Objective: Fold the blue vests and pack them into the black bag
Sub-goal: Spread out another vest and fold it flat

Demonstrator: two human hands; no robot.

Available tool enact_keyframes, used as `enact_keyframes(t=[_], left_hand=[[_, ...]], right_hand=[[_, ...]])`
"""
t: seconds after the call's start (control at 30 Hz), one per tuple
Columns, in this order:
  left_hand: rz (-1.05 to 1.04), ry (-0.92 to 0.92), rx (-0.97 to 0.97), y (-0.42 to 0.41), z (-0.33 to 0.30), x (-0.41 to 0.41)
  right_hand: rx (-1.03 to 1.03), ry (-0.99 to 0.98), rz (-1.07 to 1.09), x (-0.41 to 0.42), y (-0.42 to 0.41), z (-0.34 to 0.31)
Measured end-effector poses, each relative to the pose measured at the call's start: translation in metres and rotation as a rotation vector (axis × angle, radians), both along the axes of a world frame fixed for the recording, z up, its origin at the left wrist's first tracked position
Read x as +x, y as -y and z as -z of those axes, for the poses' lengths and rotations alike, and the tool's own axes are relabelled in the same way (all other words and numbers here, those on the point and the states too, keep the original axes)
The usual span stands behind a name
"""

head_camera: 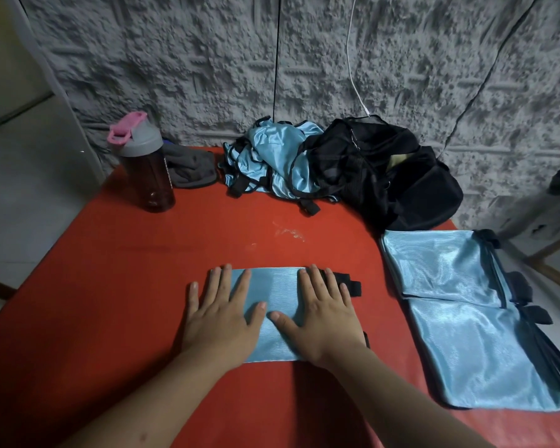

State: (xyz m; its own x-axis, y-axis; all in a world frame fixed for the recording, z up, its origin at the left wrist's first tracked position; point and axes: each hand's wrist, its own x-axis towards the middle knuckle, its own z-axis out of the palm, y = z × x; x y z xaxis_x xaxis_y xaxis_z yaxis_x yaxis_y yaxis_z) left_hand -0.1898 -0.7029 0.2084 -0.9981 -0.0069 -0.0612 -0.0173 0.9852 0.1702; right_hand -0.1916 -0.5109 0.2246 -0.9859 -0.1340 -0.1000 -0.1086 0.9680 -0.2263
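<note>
A folded blue vest (274,295) lies flat in the middle of the red table (110,286), its black straps sticking out at the right. My left hand (222,313) presses flat on its left half with fingers spread. My right hand (324,315) presses flat on its right half. At the right edge lie flat blue vests (459,305) with black trim. A crumpled heap of blue vests (265,160) sits at the back. Beside the heap stands the black bag (385,176), open at the top.
A dark bottle (146,163) with a grey and pink lid stands at the back left, next to a grey cloth (189,169). A rough grey wall rises behind the table, with a black cable and a white cable hanging down it.
</note>
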Motion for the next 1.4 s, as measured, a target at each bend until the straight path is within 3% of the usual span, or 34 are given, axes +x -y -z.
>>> enact_keyframes(t=[0.5, 0.63, 0.73, 0.8, 0.9, 1.0, 1.27, 1.4], left_hand=[[0.006, 0.036, 0.002, 0.000, -0.004, 0.000], [-0.002, 0.078, 0.095, 0.001, -0.011, -0.009], [-0.089, -0.051, 0.257, 0.013, -0.024, -0.018], [-0.197, -0.092, 0.207, 0.023, -0.036, -0.021], [-0.339, 0.028, 0.097, 0.031, -0.046, -0.023], [-0.296, 0.124, 0.034, 0.032, -0.043, -0.022], [-0.323, 0.175, 0.210, 0.033, -0.036, -0.024], [-0.294, 0.107, 0.239, 0.028, -0.042, -0.021]], right_hand=[[0.003, 0.002, 0.002, -0.001, 0.000, 0.000], [-0.093, 0.048, -0.007, -0.005, 0.001, -0.013], [-0.154, -0.169, 0.026, -0.007, 0.002, -0.038], [-0.132, -0.263, 0.136, -0.007, -0.003, -0.054], [-0.048, -0.048, 0.263, -0.007, -0.011, -0.060], [-0.041, 0.133, 0.322, -0.011, -0.014, -0.052], [-0.238, 0.229, 0.423, -0.020, -0.013, -0.033], [-0.319, 0.132, 0.413, -0.020, -0.005, -0.028]])
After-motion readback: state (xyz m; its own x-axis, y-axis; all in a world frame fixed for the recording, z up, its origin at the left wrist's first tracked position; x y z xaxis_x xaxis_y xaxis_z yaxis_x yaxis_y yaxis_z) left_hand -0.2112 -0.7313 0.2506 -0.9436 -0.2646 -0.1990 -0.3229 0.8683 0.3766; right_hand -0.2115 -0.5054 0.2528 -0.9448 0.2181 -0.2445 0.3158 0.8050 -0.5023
